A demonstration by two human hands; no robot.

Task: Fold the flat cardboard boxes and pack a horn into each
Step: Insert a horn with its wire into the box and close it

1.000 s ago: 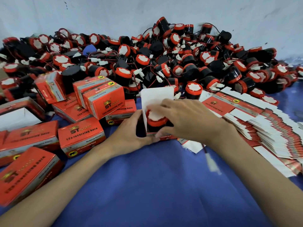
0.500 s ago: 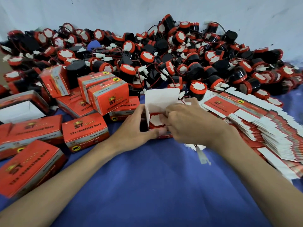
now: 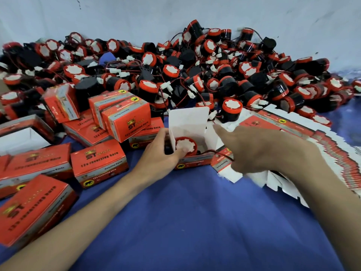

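Head camera, at the blue cloth [image 3: 195, 222]: your left hand [image 3: 158, 153] grips the left wall of the open box [image 3: 188, 118] in the middle of the cloth, fingers curled round the card and thumb [image 3: 180, 153] pressed on the white face of the one horn [image 3: 192, 144] seated inside. The box's white lid flap stands upright behind the horn. Your right hand [image 3: 267, 151] hovers just beside the box's right side, fingers loosely stretched toward it and grasping nothing that shows. It is blurred, so you cannot tell whether it touches the red wire [image 3: 213, 152] that trails out of the box beneath it. Eight closed boxes [image 3: 99, 163] lie stacked and scattered toward the cloth's left edge, with one more empty open box [image 3: 23, 137] at that edge. Their red panels read "ST" and "12v reversing horn"; smaller print looks like "Genuine Parts", beside a black animal on a yellow oval. Flat boxes [image 3: 332, 153], too many to count, fan out along the right edge. A heap of loose horns [image 3: 175, 71], black bodies with red rims, white faces and white plugs on red wires, runs the whole far edge against the white wall [image 3: 175, 12], dozens deep.
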